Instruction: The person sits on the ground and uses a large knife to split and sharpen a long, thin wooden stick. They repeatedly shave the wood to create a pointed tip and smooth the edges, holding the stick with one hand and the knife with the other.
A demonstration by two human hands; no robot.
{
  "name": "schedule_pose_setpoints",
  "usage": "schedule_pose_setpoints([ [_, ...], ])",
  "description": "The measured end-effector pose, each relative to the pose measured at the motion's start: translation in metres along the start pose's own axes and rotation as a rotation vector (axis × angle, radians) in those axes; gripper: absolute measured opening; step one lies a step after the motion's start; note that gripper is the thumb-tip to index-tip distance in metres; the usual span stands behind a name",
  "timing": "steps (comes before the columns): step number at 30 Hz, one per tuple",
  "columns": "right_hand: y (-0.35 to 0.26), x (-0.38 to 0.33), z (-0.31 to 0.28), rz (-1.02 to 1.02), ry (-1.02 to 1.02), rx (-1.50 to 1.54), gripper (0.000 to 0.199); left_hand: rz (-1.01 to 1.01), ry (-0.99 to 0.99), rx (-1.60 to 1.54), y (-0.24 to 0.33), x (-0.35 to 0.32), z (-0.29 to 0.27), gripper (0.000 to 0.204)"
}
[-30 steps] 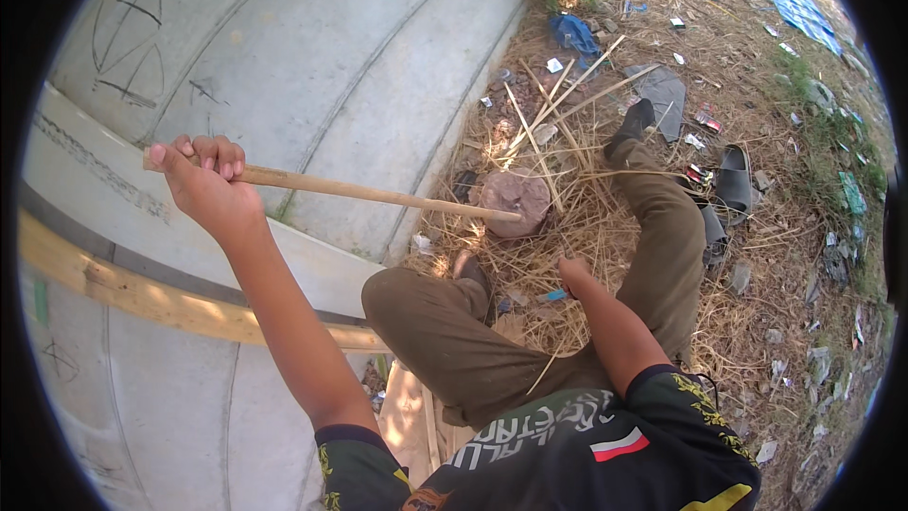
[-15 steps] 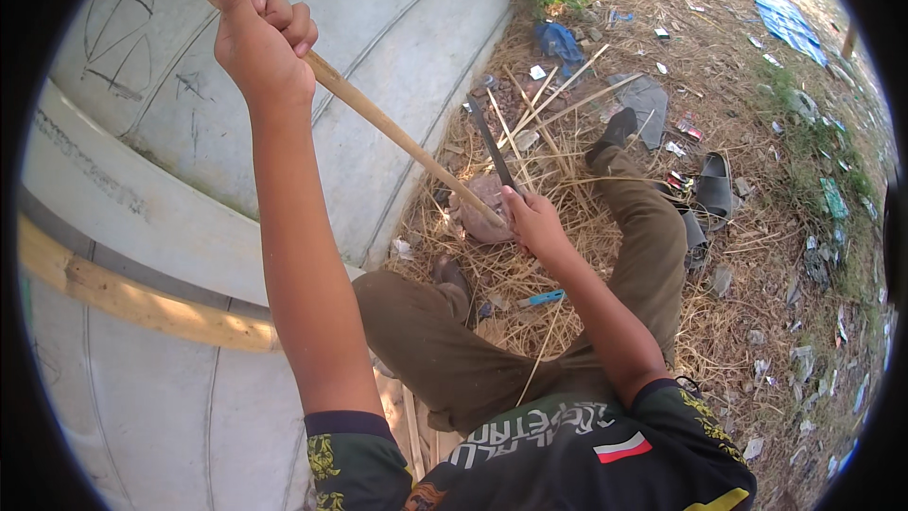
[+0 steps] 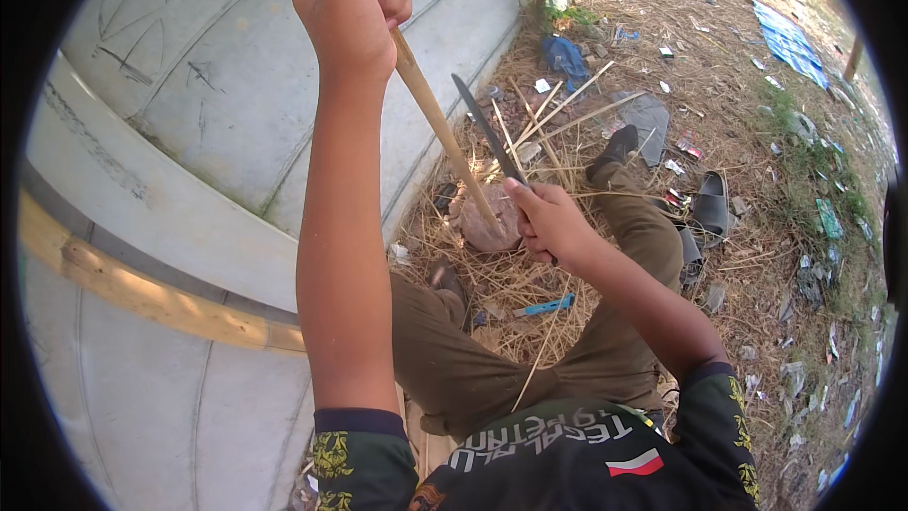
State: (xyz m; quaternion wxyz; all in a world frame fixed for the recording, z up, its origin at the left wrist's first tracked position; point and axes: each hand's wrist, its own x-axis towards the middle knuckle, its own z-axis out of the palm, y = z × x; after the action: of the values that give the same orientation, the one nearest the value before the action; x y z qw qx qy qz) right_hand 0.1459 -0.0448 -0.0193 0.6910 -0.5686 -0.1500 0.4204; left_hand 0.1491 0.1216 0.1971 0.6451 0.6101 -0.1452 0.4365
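My left hand (image 3: 352, 5) is raised at the top edge, its fingers wrapped round the upper part of a long pale bamboo stick (image 3: 437, 116). The stick slants down, its lower end resting on a rounded reddish stone (image 3: 491, 235). My right hand (image 3: 556, 222) grips the handle of a long dark-bladed knife (image 3: 485, 131), mostly hidden in the fist. Its blade points up and to the left, just right of the stick. Whether blade and stick touch, I cannot tell. Below the stone, a blue cutter (image 3: 546, 306) lies on the straw.
Split bamboo strips (image 3: 577, 90) lie beyond the stone. A pale concrete wall (image 3: 236, 85) stands on the left, with a bamboo pole (image 3: 161, 289) along it. Sandals (image 3: 709, 203) sit right of my leg. Straw and litter cover the ground; a blue tarp (image 3: 790, 38) lies far right.
My left hand has moved right and up, bringing the stick more upright on the stone. The right hand has shifted slightly right, and the knife tilts further left.
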Motion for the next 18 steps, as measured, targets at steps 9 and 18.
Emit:
schedule_pose_setpoints([
  [9,0.083,0.010,0.011,0.289,-0.136,0.320,0.042,0.078,0.018,0.071,-0.012,0.001,0.022,0.055],
  [18,-0.007,-0.008,0.010,-0.494,0.168,0.134,0.044,0.153,0.040,0.103,-0.010,0.005,0.002,0.056],
])
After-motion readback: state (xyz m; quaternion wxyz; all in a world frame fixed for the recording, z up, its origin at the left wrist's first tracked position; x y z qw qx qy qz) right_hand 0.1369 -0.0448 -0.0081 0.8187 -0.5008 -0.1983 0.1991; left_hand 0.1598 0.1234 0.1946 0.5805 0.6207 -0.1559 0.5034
